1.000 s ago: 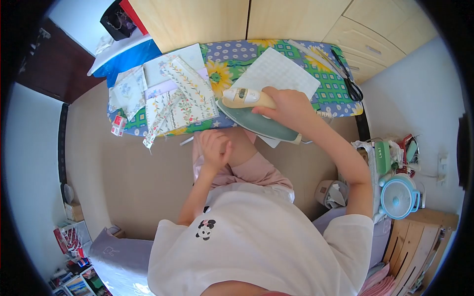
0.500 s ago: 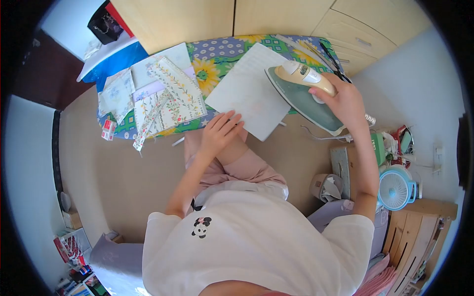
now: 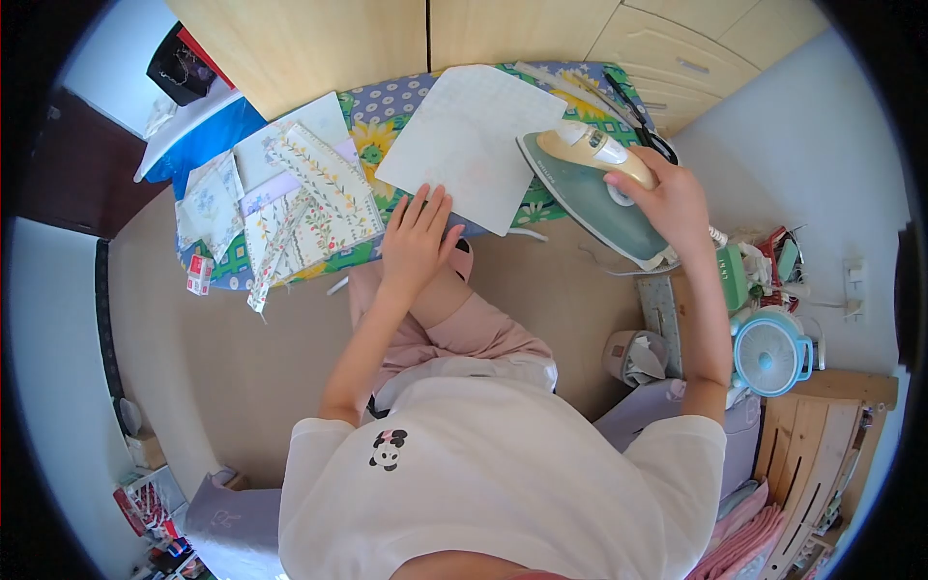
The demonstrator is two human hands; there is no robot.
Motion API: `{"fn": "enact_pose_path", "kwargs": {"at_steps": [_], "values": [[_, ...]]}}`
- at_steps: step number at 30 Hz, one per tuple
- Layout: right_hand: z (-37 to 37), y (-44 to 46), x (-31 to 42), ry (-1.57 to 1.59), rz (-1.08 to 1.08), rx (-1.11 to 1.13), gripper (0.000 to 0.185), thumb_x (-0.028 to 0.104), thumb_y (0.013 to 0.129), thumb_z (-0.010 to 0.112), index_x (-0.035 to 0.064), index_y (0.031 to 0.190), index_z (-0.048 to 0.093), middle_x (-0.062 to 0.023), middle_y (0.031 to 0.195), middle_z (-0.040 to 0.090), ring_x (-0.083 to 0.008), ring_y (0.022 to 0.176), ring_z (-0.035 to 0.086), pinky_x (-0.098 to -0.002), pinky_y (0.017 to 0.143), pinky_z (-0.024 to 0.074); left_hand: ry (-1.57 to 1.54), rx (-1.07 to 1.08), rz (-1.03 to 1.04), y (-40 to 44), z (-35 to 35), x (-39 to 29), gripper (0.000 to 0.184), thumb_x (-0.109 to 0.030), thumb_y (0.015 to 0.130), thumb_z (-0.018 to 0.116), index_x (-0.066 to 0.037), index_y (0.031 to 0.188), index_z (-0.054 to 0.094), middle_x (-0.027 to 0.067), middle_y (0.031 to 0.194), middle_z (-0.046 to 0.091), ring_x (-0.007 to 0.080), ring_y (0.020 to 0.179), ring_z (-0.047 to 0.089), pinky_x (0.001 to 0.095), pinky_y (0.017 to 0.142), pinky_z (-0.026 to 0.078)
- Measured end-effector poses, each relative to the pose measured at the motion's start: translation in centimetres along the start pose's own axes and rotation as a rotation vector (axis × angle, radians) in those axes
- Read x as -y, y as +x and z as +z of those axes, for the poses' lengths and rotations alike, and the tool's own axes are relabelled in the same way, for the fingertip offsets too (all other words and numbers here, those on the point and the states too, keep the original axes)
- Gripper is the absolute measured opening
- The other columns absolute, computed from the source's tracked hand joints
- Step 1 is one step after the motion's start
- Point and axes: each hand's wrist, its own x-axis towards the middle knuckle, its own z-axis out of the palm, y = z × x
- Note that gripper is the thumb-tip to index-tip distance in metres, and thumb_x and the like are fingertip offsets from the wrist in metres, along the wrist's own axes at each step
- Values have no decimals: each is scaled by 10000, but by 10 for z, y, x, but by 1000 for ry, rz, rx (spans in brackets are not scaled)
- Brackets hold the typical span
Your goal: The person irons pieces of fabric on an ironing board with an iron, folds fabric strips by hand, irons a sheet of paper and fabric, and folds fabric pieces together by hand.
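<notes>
A flat white pad with a faint grid (image 3: pixel 469 135) lies at an angle on the patterned ironing board (image 3: pixel 372 145). My left hand (image 3: pixel 416 242) is open, fingers stretched out along the pad's near-left edge, fingertips touching it. In my right hand (image 3: pixel 670 208) is the handle of a green and cream iron (image 3: pixel 592 198), gripped firmly. The iron is at the pad's right side, its front over or near the right edge; I cannot tell whether it touches anything. Several pieces of floral fabric (image 3: pixel 324 217) lie left of the pad, partly over a pale sheet (image 3: pixel 324 111).
Black scissors (image 3: pixel 657 145) and a ruler (image 3: pixel 561 85) lie at the board's far right. A small red and white box (image 3: pixel 199 275) is by its left end. Wooden cabinets (image 3: pixel 522 34) stand behind. To the right are a bin (image 3: pixel 633 358) and a blue fan (image 3: pixel 771 354).
The white pad has shifted away from me and turned slightly on the board. My left hand has moved forward with it, fingers straightening. The iron stays held at the right; the view shifted slightly.
</notes>
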Motion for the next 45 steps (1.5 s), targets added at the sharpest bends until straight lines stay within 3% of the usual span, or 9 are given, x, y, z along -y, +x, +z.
{"fn": "enact_pose_path", "kwargs": {"at_steps": [9, 12, 18, 25, 34, 37, 43, 45], "values": [[40, 23, 21, 53, -260, 47, 485, 540, 735, 647, 108, 954, 668, -130, 741, 654, -309, 705, 638, -377, 625, 494, 11, -27, -27, -14, 9, 6, 303, -200, 802, 592, -80, 1078, 617, 55, 1172, 579, 221, 1135, 511, 383, 938, 387], [45, 32, 35, 89, -214, 141, 464, 485, 726, 688, 104, 989, 663, -118, 767, 659, -302, 700, 633, -366, 621, 487, 16, -41, -29, -13, 9, 5, 302, -191, 792, 599, -88, 1076, 619, 52, 1160, 585, 216, 1126, 518, 381, 932, 392], [62, 47, 38, 14, -203, 211, 468, 506, 742, 666, 92, 961, 658, -134, 722, 647, -297, 670, 633, -374, 600, 485, 12, -38, -47, -16, 9, 4, 309, -195, 778, 615, -87, 1068, 621, 57, 1154, 585, 226, 1126, 518, 394, 926, 400], [63, 44, 41, -78, -204, 202, 474, 521, 741, 658, 78, 910, 653, -137, 708, 642, -298, 656, 634, -388, 590, 488, -152, -50, 75, -7, 16, -16, 301, -170, 723, 662, -95, 1013, 625, 53, 1047, 594, 231, 1041, 544, 402, 886, 415], [65, 50, 36, -68, -236, 142, 473, 515, 725, 675, 96, 945, 658, -136, 703, 645, -304, 643, 636, -379, 561, 491, -114, -59, 30, -10, 23, -18, 322, -190, 700, 692, -130, 1010, 634, 16, 1012, 603, 196, 1003, 572, 370, 839, 411], [66, 56, 29, -74, -270, 78, 499, 571, 755, 602, 97, 904, 647, -146, 678, 634, -315, 638, 631, -401, 567, 487, -111, -57, 23, -10, 23, -18, 324, -185, 698, 694, -135, 1012, 635, 14, 1006, 605, 192, 1003, 574, 364, 826, 412], [63, 84, 5, -151, -194, 29, 518, 584, 745, 599, 102, 927, 653, -141, 700, 642, -309, 670, 639, -402, 582, 493, -133, -80, 10, -10, 23, -19, 318, -176, 692, 697, -138, 1002, 637, 10, 993, 603, 191, 988, 582, 351, 808, 417], [61, 97, -5, -185, -99, 62, 551, 584, 749, 596, 105, 1015, 654, -147, 768, 658, -315, 739, 642, -399, 656, 498, -132, -82, 7, -9, 22, -19, 315, -176, 689, 698, -138, 996, 638, 9, 990, 603, 191, 985, 583, 349, 805, 418]]}}
